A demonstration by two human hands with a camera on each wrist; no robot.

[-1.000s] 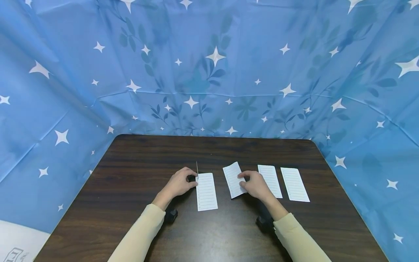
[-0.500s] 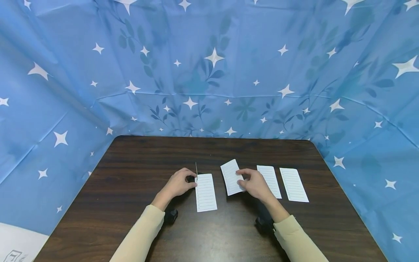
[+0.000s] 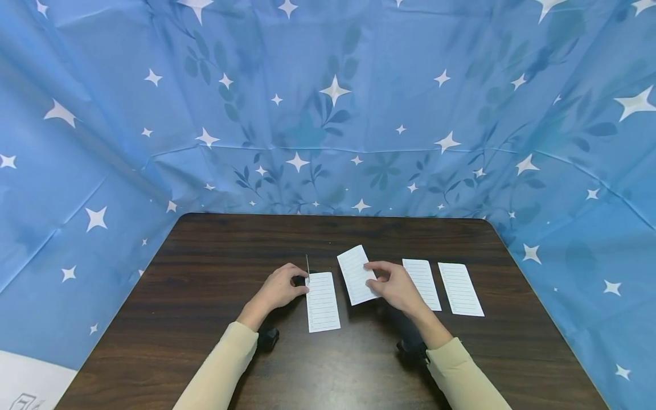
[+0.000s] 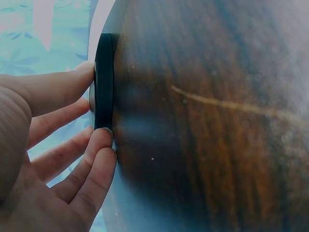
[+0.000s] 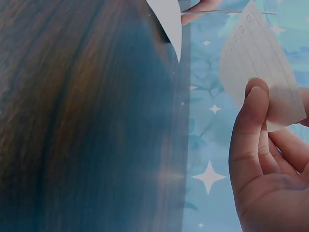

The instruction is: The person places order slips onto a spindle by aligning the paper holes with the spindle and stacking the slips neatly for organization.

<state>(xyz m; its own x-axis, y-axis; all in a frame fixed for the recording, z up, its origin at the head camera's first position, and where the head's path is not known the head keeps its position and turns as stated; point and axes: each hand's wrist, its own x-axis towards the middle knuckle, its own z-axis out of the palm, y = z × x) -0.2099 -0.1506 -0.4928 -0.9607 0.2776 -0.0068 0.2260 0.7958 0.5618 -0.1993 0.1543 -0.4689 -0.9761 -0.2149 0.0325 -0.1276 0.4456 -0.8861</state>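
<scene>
My left hand (image 3: 281,286) holds the black round base (image 4: 104,82) of a receipt spike by its edge, thumb on one side and fingers on the other. The thin metal spike (image 3: 307,265) stands upright. A white lined slip (image 3: 323,304) lies over the base at the foot of the spike, reaching toward me. To the right, my right hand (image 3: 398,289) pinches another lined slip (image 3: 355,275) by its right edge, raised and tilted. The right wrist view shows this slip (image 5: 260,63) overlapping the spike (image 5: 207,11). Most of the base is hidden from the head view.
Two more lined slips lie to the right of my right hand, a nearer slip (image 3: 423,283) partly behind the hand and a farther slip (image 3: 461,289). The dark wooden table (image 3: 328,376) backs onto a blue star-patterned curtain (image 3: 328,114).
My right hand has moved a little to the left with its slip, which now stands farther back and nearer the spike. The left hand keeps its hold on the base.
</scene>
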